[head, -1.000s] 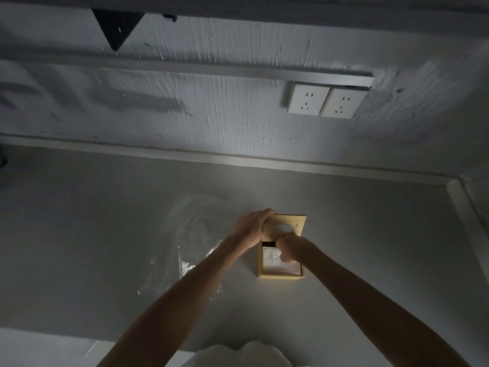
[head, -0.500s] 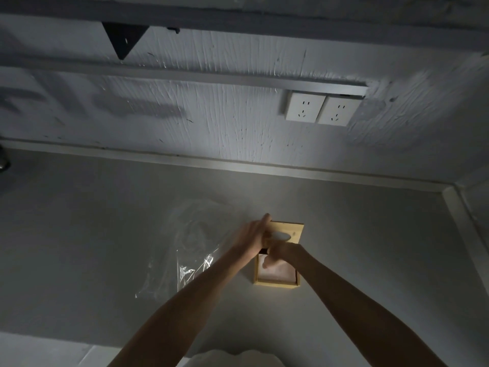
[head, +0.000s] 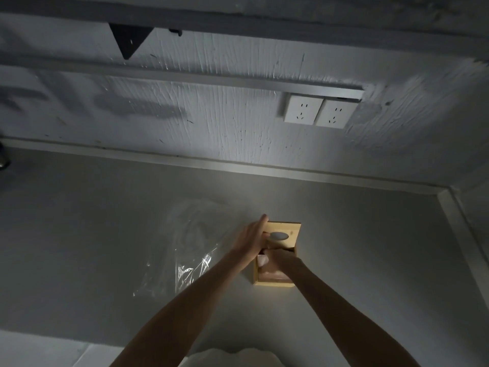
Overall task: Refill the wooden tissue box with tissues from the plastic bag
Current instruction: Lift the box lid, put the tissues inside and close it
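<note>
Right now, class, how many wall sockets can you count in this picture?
2. Both sit side by side on the wall under the metal rail: the left socket and the right socket, edges touching. The dark corners could hide others.

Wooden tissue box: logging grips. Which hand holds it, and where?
The left hand holds the wooden tissue box by its far left edge, thumb on top. The right hand is inside; its hold cannot be told.
</note>
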The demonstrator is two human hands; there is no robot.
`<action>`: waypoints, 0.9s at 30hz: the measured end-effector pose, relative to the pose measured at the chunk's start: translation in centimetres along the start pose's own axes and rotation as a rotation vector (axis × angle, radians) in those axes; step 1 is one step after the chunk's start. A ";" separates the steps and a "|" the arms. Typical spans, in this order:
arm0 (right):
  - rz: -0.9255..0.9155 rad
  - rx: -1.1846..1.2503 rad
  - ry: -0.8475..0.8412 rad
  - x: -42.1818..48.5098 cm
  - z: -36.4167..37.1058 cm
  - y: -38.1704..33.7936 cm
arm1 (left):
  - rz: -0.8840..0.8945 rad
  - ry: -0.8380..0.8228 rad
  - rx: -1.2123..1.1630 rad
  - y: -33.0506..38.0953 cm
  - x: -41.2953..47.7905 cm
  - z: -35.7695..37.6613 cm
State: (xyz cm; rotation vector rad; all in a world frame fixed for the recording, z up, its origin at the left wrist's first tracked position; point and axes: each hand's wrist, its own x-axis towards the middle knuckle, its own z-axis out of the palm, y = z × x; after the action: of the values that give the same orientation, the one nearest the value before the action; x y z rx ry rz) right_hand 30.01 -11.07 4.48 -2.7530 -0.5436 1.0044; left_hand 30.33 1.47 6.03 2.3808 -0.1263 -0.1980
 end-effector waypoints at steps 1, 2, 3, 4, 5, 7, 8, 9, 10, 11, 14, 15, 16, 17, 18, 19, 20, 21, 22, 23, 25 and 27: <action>-0.023 -0.063 0.000 -0.2 0.2 0.1 | -0.040 -0.025 -0.055 0.3 -0.2 -0.2; -0.016 -0.079 -0.002 -0.8 0.0 0.1 | -0.068 -0.014 -0.135 0.2 -0.4 0.0; -0.002 -0.051 0.017 -0.7 0.4 0.5 | -0.120 0.002 -0.224 0.4 -1.0 0.1; 0.004 -0.069 0.019 -1.2 0.2 0.6 | -0.162 0.028 -0.313 0.5 -1.4 0.5; 0.002 -0.009 0.063 -1.7 0.4 0.8 | -0.211 0.038 -0.366 0.4 -1.9 0.8; -0.060 0.046 0.221 -2.6 1.0 1.6 | -0.258 0.042 -0.364 0.2 -3.4 1.8; -0.060 0.070 0.294 -3.3 1.2 1.8 | -0.274 0.044 -0.317 -0.1 -4.3 2.3; -0.044 0.087 0.364 -3.6 1.6 2.2 | -0.272 0.060 -0.273 -0.2 -5.2 2.9; -0.026 0.103 0.433 -4.0 2.0 2.5 | -0.251 0.093 -0.248 -0.4 -6.0 3.6; -0.004 0.135 0.516 -4.2 2.6 2.9 | -0.227 0.112 -0.219 -0.4 -6.7 4.2; 0.130 0.244 0.548 -5.5 3.8 4.1 | -0.214 0.021 -0.086 -0.5 -7.7 5.6; 0.165 0.229 0.508 -5.6 4.4 4.7 | -0.232 -0.018 -0.062 -0.5 -7.9 5.9; 0.189 0.213 0.457 -5.9 5.0 5.1 | -0.241 -0.049 -0.037 -0.5 -8.0 6.2; 0.201 0.201 0.418 -6.0 5.5 5.4 | -0.248 -0.073 -0.008 -0.4 -8.1 6.3; 0.207 0.189 0.396 -6.1 5.8 5.5 | -0.262 -0.079 0.021 -0.4 -8.1 6.5; 0.212 0.182 0.402 -6.1 6.0 5.6 | -0.285 -0.074 0.042 -0.3 -8.1 6.6; 0.220 0.181 0.416 -6.1 6.1 5.6 | -0.306 -0.066 0.063 -0.1 -8.0 6.7; 0.221 0.185 0.436 -6.0 6.0 5.5 | -0.317 -0.066 0.093 0.0 -8.0 6.7; 0.221 0.187 0.451 -6.0 5.9 5.4 | -0.309 -0.068 0.135 0.1 -7.9 6.7; 0.223 0.166 0.454 -5.9 5.7 5.3 | -0.304 -0.082 0.179 0.1 -7.9 6.7; 0.259 0.090 0.435 -5.9 5.3 5.2 | -0.330 -0.133 0.271 0.1 -7.6 6.4; 0.294 0.025 0.416 -6.0 5.2 5.2 | -0.371 -0.169 0.349 0.1 -7.4 6.3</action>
State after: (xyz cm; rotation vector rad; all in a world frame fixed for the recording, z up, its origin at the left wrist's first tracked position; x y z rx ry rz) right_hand 23.84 -18.00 2.61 -2.9518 -0.0639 0.4485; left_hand 21.92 -1.71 2.40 2.7163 0.2228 -0.5959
